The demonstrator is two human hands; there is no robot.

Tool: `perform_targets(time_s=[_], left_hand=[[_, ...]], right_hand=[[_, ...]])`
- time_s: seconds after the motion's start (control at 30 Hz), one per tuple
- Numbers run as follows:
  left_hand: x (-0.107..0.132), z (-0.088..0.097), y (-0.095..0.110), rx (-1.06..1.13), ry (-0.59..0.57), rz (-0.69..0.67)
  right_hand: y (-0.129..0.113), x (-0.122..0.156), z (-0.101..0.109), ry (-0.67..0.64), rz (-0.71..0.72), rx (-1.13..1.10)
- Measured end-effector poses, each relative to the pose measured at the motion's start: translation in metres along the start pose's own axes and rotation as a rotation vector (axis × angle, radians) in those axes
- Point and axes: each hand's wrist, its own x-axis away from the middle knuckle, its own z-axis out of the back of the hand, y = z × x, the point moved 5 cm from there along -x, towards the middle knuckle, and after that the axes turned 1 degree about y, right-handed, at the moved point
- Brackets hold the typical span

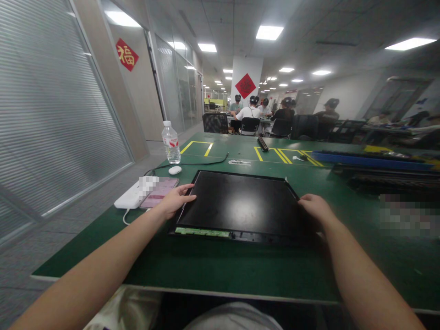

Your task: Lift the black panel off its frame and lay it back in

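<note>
A black LCD screen panel (240,201) in a thin dark frame sits in front of me over the green table. A green circuit strip (202,232) shows along the left part of its near edge. At the panel's left edge, my left hand (173,201) is closed on the frame, with thumb and forefinger over the top. My right hand (316,208) grips the opposite edge near its far corner; its lower fingers are hidden behind the frame. A ceiling light reflects in the middle of the screen.
Left of the panel are a phone (160,191), a white power strip (129,197), a white earbud case (175,170) and a water bottle (171,144). Small metal parts (239,162) lie behind it. Dark frames (371,176) and a blue strip (364,158) are stacked right. People (249,112) sit beyond.
</note>
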Motion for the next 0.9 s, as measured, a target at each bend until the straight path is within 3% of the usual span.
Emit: perform_targets(time_s=[0.17,0.37,0.67,0.9], left_hand=[[0.007,-0.007,0.001,0.063,-0.04,0.114],[0.011,-0.011,0.006,0.108,-0.07,0.157],[0.0,-0.004,0.0,0.154,-0.095,0.057],[0.001,-0.005,0.006,0.22,-0.148,-0.017]], right_hand=[[-0.001,0.0,0.0,0.003,-0.004,0.017],[0.0,-0.001,0.0,0.0,-0.003,0.003],[-0.008,0.004,0.003,-0.013,-0.015,0.073],[-0.007,0.005,0.005,0.004,-0.017,0.064]])
